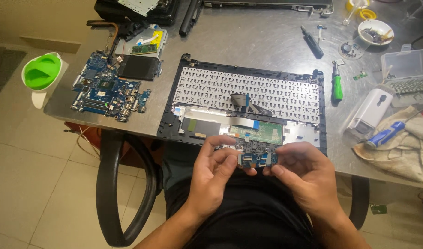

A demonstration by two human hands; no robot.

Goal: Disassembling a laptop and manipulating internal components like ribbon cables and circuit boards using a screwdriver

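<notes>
Steel table (248,41) above pale tiled floor (27,170).

A blue motherboard (106,90), green screwdriver (336,83) and clear bit case (406,70) lie on the table (257,41).

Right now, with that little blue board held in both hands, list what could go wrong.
1. The small blue board is pinched by fingertips of the left hand and right hand over the lap, off the table edge; a slip would likely drop it to the floor.
2. Bare fingers on its contacts may smudge them.
3. The loose ribbon cable on the keyboard frame could snag.
</notes>
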